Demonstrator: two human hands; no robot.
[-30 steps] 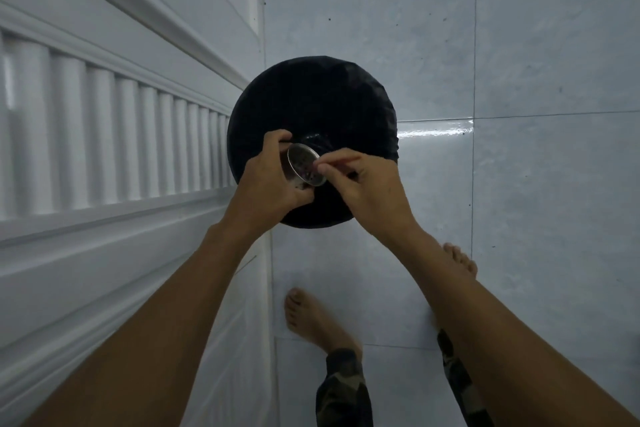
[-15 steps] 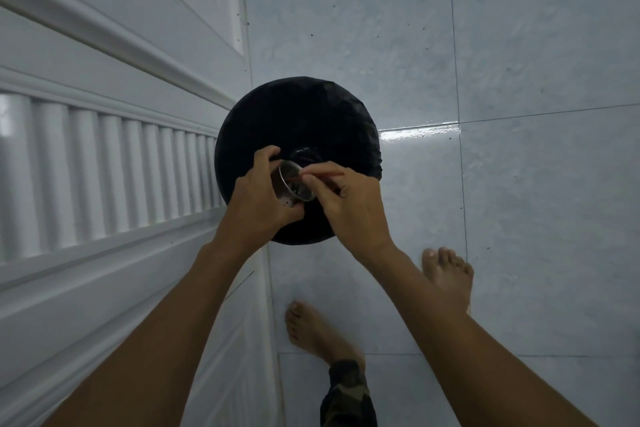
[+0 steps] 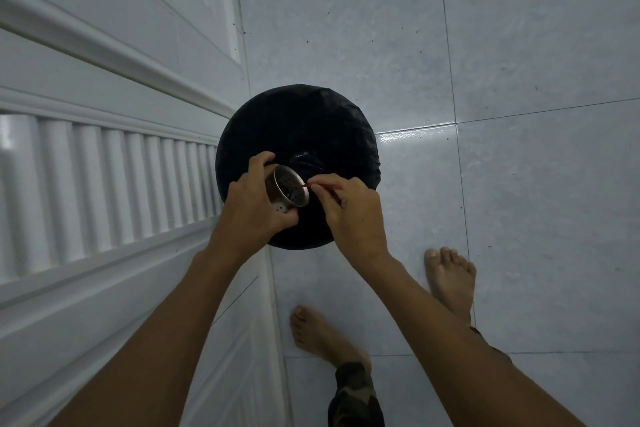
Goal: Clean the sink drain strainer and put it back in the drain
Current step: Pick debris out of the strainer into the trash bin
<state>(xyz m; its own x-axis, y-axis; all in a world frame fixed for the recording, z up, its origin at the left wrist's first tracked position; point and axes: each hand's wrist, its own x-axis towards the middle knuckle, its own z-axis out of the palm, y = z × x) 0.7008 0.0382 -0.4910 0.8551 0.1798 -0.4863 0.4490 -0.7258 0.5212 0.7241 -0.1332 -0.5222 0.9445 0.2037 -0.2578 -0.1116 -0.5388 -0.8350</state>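
The left hand (image 3: 254, 208) is wrapped around a metal drain strainer (image 3: 289, 191), tilting its perforated cup toward the right hand (image 3: 349, 210). That hand pinches a thin reddish stick (image 3: 313, 186), its tip at the strainer's rim. Directly beneath both hands sits a black-lined bin (image 3: 301, 128) on the tiled floor (image 3: 519, 184), with a white door (image 3: 104, 156) left of them.

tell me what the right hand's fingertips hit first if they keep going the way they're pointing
Probably the strainer. The right hand pinches a thin reddish stick aimed left into its open cup, which the left hand holds over the black-lined bin. Depth is hard to judge here.
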